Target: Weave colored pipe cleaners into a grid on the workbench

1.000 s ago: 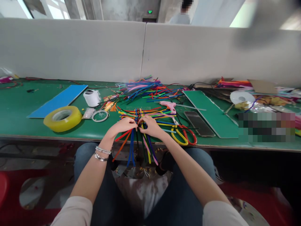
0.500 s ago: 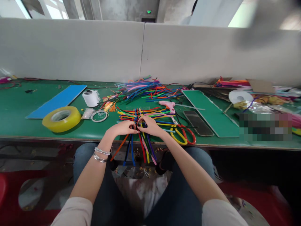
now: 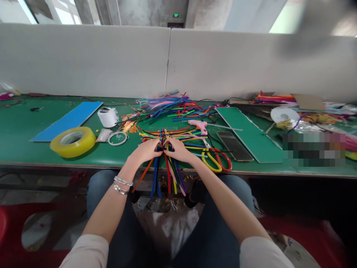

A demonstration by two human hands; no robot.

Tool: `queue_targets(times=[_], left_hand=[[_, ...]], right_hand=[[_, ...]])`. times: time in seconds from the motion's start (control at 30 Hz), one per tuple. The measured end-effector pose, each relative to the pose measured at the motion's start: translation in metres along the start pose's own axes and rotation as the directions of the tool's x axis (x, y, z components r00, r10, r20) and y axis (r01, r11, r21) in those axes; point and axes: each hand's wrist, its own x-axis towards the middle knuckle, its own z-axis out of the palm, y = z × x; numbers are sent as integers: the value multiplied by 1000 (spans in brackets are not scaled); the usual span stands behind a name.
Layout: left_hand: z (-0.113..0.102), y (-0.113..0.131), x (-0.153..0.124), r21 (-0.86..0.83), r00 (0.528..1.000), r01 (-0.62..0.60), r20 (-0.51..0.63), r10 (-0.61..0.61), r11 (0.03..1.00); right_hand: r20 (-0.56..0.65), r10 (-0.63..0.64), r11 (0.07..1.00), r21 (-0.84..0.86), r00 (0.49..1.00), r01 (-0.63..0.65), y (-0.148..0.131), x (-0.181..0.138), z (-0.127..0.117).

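A woven piece of many-coloured pipe cleaners [image 3: 164, 132] lies near the table's front edge, its loose ends fanning sideways and hanging over the edge toward my lap. My left hand [image 3: 149, 149] pinches pipe cleaners at the near side of the weave. Close beside it, fingertips almost meeting, my right hand [image 3: 177, 149] also pinches strands there. The exact strands between the fingers are hidden. Scissors [image 3: 216, 160] with yellow and red handles lie just right of my right hand, and a pink glue gun [image 3: 200, 125] rests behind them.
A heap of pipe cleaners [image 3: 173, 106] lies at the back. To the left are a yellow tape roll [image 3: 85, 143], a blue board [image 3: 69, 121], a white roll [image 3: 108, 117] and a ring [image 3: 117, 138]. Rightward lie a phone [image 3: 234, 146] and a green board [image 3: 251, 137].
My left hand has shifted slightly, its fingers now higher on the weave. The blue strands hanging below it have swung and sit closer together. My right hand stays nearly in place.
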Motion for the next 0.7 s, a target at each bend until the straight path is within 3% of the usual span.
queue_targets(times=[0.13,0.33,0.57,0.7], left_hand=[[-1,-1,2,59,998,-55,11,55,997],[8,6,7,57,999,-1,35,-1,998],[21,14,10,161,999,36,-21,-33,986],[24,16,13,110,995,102,-28,-100,989]], right_hand=[[-6,-2,1000,-5,1000,2,1,0,0],[-23,-29,1000,8,999,30,6,0,3],[-27,-18,1000,8,999,18,6,1,3],[-24,-23,999,47,999,24,2,1,0]])
